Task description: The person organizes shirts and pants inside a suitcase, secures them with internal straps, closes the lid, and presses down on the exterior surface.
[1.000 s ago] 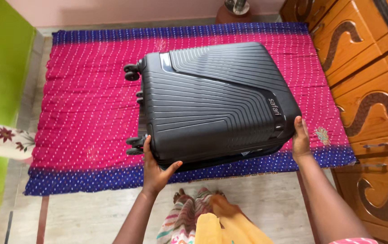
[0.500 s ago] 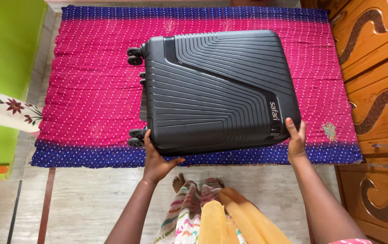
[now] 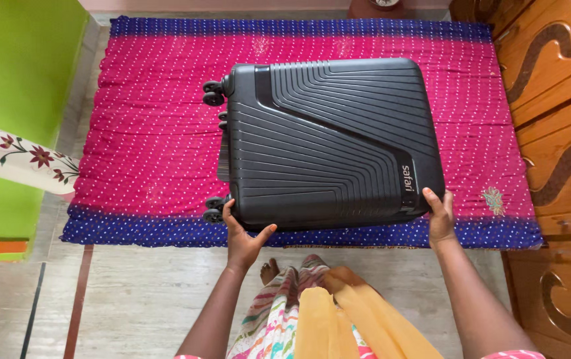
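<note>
The left hand (image 3: 242, 236) grips the near left corner of a black ribbed suitcase (image 3: 325, 143), fingers curled under its edge, and the right hand (image 3: 439, 216) clasps the near right corner. The suitcase lies flat on a pink dotted cloth (image 3: 146, 146) with blue borders, its wheels (image 3: 213, 93) pointing left; a carved wooden cabinet (image 3: 558, 133) stands beyond on the right.

Suitcase (image 3: 328, 143) flat on cloth (image 3: 146, 153); cabinet (image 3: 551, 119) right.

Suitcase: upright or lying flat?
Lying flat: the black suitcase shows its broad ribbed face upward over the pink cloth, wheels pointing sideways.
</note>
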